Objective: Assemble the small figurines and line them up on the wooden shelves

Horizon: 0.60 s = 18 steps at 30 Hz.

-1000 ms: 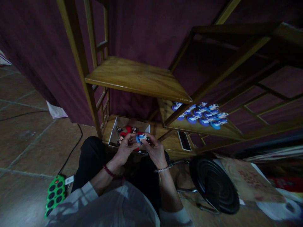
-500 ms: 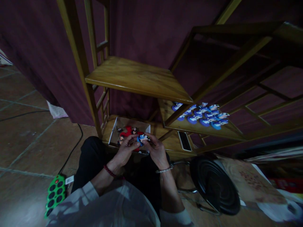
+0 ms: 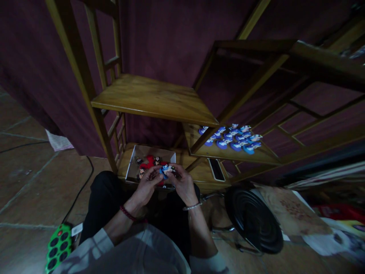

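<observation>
Between my two hands is a small blue-and-white figurine (image 3: 165, 171). My left hand (image 3: 146, 185) grips its left side, thumb and fingers pinched on the blue part. On the other side, my right hand (image 3: 184, 186) holds it with the thumb across its front. Just beyond and below the hands sits a white-walled box (image 3: 130, 164) on the lowest shelf. Inside it lie several red-and-black figurines (image 3: 150, 161), partly covered by my left hand. To the right, several blue-and-purple figurines (image 3: 232, 140) stand grouped on a raised shelf (image 3: 196, 133).
A phone (image 3: 216, 169) with a white edge lies on the lowest shelf, right of my hands. Above the box is a wooden shelf (image 3: 155, 99). A black round stool (image 3: 253, 220) stands at the right. On the floor at left is a green power strip (image 3: 59, 247) with a cable.
The view has shifted, so the shelf unit and figurines appear further left. Both hands keep hold of the blue-and-white figurine in nearly the same pose over the box.
</observation>
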{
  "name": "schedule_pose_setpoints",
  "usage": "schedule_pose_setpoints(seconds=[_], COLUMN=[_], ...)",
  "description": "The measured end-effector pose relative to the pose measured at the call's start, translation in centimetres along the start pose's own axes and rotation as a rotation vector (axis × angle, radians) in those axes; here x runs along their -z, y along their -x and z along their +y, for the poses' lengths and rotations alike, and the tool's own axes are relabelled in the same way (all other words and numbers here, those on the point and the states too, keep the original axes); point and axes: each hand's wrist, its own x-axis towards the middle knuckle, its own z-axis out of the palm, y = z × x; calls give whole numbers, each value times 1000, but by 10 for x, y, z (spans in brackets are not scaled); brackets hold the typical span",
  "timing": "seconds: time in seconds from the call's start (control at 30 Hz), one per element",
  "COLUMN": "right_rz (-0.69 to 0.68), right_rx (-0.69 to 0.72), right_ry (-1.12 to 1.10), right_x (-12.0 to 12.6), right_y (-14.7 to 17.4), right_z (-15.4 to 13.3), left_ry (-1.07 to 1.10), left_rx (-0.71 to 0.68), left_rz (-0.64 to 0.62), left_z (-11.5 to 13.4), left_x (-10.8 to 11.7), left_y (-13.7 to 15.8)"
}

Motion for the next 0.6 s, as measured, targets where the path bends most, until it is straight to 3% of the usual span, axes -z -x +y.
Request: schedule_pose_setpoints(seconds=[0.6], right_rz=[-15], right_rx=[23], right_ry=[33], right_x=[13], right_y=[4], right_z=[-1], left_ry=[43], left_rx=[26], left_rz=[-51], left_z=[-10], left_x=[-4], left_y=[-1])
